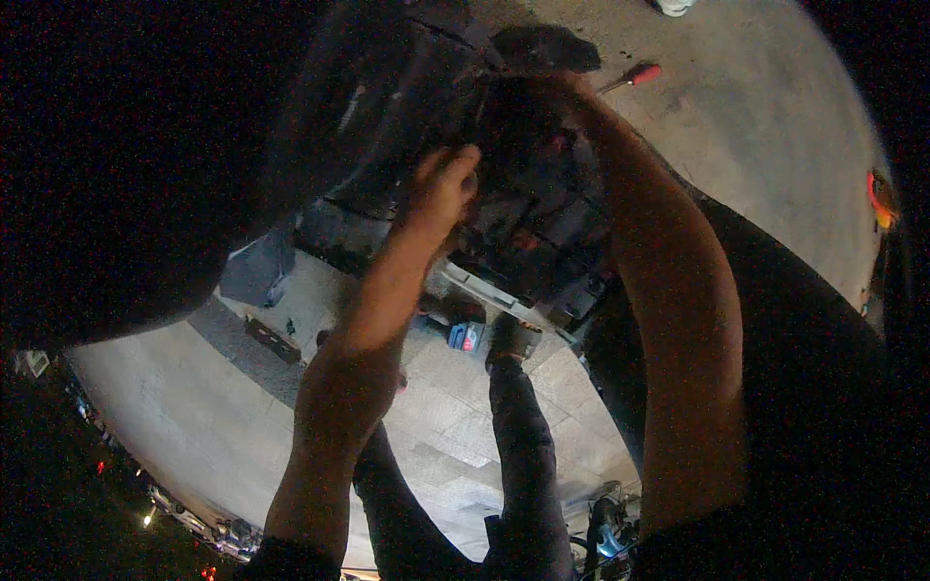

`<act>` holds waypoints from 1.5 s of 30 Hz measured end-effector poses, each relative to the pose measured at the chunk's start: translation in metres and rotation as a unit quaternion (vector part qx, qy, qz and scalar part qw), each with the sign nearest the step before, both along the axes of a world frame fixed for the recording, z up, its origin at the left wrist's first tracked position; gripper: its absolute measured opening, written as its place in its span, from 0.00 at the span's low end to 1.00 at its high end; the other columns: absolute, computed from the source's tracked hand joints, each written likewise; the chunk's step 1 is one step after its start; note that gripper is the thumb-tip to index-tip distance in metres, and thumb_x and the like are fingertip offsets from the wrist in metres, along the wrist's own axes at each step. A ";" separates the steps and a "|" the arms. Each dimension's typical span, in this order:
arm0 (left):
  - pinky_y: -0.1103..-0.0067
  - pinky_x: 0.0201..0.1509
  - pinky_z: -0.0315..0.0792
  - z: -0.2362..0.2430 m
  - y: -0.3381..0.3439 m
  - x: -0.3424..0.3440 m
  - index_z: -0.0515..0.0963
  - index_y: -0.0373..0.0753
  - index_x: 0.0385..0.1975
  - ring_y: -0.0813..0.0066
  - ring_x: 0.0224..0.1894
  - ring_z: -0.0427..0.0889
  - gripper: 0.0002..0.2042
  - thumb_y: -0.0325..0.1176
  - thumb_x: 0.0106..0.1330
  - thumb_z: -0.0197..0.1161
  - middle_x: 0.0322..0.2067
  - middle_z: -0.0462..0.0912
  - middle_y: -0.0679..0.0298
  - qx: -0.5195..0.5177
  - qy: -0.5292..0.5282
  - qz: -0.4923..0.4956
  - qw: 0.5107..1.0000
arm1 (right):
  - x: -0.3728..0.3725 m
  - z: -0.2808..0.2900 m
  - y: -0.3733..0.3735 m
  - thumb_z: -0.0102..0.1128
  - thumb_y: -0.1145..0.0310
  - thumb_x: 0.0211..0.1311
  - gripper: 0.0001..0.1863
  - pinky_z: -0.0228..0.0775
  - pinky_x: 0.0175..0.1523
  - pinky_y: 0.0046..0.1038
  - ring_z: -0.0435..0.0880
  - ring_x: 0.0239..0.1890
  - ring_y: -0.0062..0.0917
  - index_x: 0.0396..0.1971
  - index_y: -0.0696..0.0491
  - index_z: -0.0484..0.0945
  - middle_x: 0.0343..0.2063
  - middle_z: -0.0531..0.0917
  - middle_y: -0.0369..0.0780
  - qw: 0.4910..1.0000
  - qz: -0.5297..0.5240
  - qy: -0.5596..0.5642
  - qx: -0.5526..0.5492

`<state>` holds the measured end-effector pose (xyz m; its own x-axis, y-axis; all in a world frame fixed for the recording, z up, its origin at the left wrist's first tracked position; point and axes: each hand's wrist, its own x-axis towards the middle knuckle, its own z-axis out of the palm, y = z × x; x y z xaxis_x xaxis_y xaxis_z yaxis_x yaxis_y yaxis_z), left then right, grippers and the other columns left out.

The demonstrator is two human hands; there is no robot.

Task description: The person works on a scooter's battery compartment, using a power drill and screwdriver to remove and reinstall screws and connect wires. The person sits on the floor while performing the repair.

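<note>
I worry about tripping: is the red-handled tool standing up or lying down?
Lying down: the red-handled tool stretches lengthwise along the pale ground, with nobody gripping its red end.

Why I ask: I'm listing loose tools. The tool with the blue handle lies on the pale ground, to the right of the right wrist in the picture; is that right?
Not quite: in the head view, the tool has a red handle, not a blue one. The rest stands.

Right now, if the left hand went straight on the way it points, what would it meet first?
Probably the dark machinery just ahead of the left hand; the right hand shows near that line, farther up the picture. Deep shadow hides individual parts and depth, so I can't be sure.
</note>
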<state>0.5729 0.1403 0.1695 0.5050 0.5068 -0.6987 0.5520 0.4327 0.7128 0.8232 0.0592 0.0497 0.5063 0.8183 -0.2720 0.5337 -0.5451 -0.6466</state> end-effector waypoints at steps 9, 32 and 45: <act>0.83 0.16 0.51 0.016 0.004 -0.003 0.66 0.51 0.21 0.86 0.12 0.57 0.13 0.42 0.63 0.61 0.12 0.61 0.77 -0.199 -0.111 0.047 0.973 | -0.033 0.018 0.013 0.66 0.62 0.47 0.19 0.73 0.44 0.38 0.80 0.41 0.44 0.40 0.55 0.79 0.35 0.82 0.46 0.937 0.123 -0.133 0.300; 0.72 0.38 0.68 0.061 -0.081 -0.189 0.69 0.38 0.48 0.69 0.32 0.73 0.15 0.36 0.64 0.56 0.31 0.76 0.58 0.107 0.019 -0.092 0.990 | -0.124 0.073 -0.061 0.73 0.61 0.41 0.37 0.58 0.60 0.48 0.65 0.57 0.49 0.55 0.50 0.70 0.57 0.67 0.45 0.950 0.096 -0.296 -0.034; 0.70 0.38 0.67 0.017 -0.118 -0.332 0.70 0.37 0.43 0.65 0.33 0.73 0.15 0.40 0.64 0.59 0.32 0.74 0.59 0.144 0.089 -0.068 0.983 | -0.143 0.057 -0.149 0.72 0.57 0.44 0.30 0.66 0.53 0.43 0.76 0.46 0.45 0.48 0.53 0.75 0.42 0.80 0.47 0.966 0.002 -0.259 0.002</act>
<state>0.2405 0.0224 0.1869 0.4652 0.6320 -0.6198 0.7177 0.1406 0.6820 0.6798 -0.0897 0.1070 0.5709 0.8208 0.0207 0.7881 -0.5407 -0.2942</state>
